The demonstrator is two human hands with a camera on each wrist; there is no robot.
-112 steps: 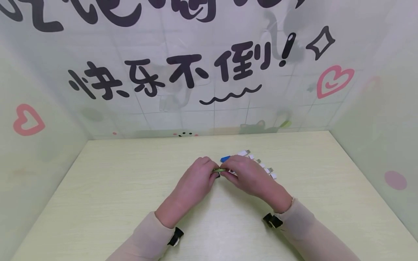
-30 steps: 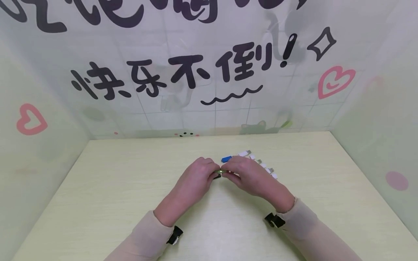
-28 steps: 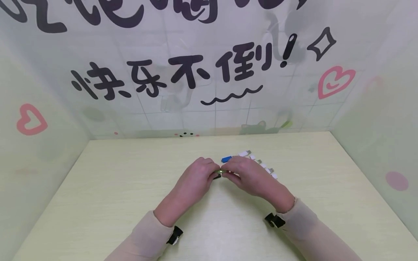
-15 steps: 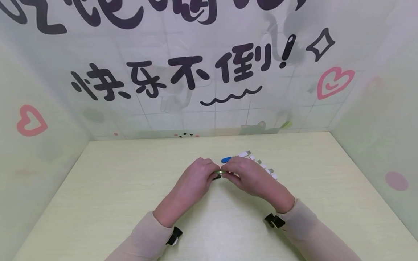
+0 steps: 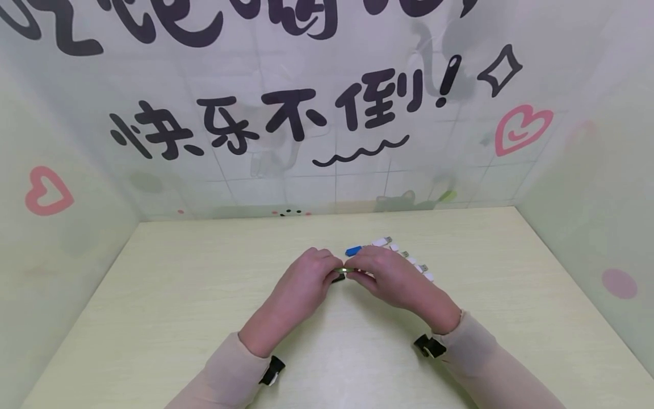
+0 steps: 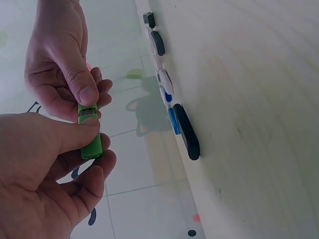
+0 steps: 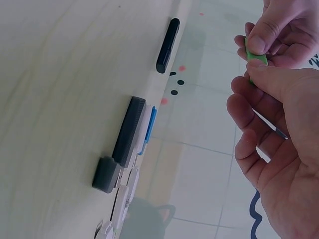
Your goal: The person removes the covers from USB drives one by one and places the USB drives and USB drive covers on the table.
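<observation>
A green USB flash drive [image 6: 91,148] is held above the table between both hands. My left hand [image 5: 304,278] pinches its body between thumb and fingers. At the other end, my right hand [image 5: 388,278] pinches a green end piece [image 6: 86,106] that looks like its cap. In the left wrist view a bit of metal connector shows between the two green parts. The right fingers hide much of the far end in the right wrist view. Below the left fingertips a slim black stick [image 7: 168,46] lies on the table.
Beyond the right hand, several white USB sticks [image 5: 380,242] and caps lie in a slanting row, with a blue piece [image 5: 353,250] at the near left. Dark sticks [image 7: 130,132] lie there too. Printed walls enclose the pale table [image 5: 168,295] at the back and sides.
Both hands keep their grip at nearly the same spot. Compared with the oldest frame, a shiny glint now shows between the fingertips; over the last second little differs.
</observation>
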